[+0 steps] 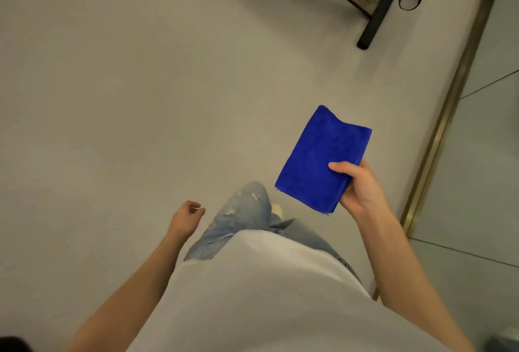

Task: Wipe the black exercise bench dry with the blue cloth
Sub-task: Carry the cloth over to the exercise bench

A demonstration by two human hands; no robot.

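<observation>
A folded blue cloth (317, 160) lies flat on my right hand (361, 188), thumb pressed on its near right edge, held out over the grey floor at centre right. My left hand (186, 218) hangs by my left thigh, fingers loosely curled, holding nothing. At the top of the view stand the black tubular legs and foot bar of some exercise equipment (376, 17), well ahead of both hands. Its padded surface is out of view.
Plain grey floor (112, 98) stretches ahead and to the left. A brass-coloured strip (446, 115) runs diagonally down the right side, with a mirror or glass panel beyond it. My jeans and white shirt fill the lower middle.
</observation>
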